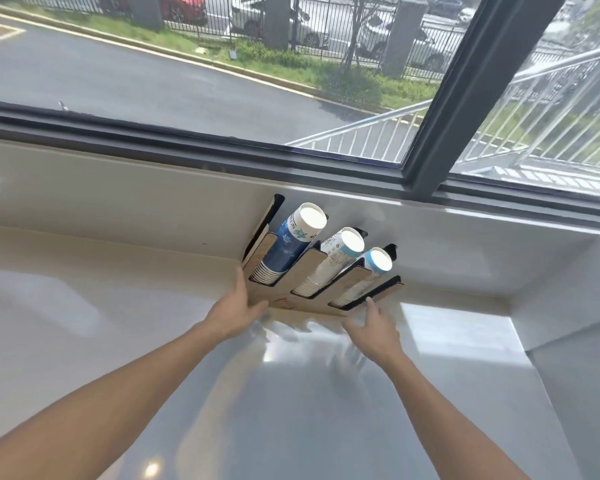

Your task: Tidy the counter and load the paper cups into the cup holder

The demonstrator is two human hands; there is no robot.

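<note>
A wooden cup holder [312,303] with black edges stands against the white back wall of the counter. Three stacks of paper cups stand in its slots: a dark blue stack [288,247] on the left, a white stack [333,261] in the middle, and a light blue and white stack [371,268] on the right. My left hand [236,310] rests against the holder's left front corner, fingers spread along its side. My right hand [374,327] reaches to the holder's right front edge, fingertips touching it. Neither hand holds a cup.
The glossy white counter [291,393] stretches toward me. A raised white ledge [499,251] runs under the dark window frame [430,133]. At the right the counter ends at a white side wall [568,358].
</note>
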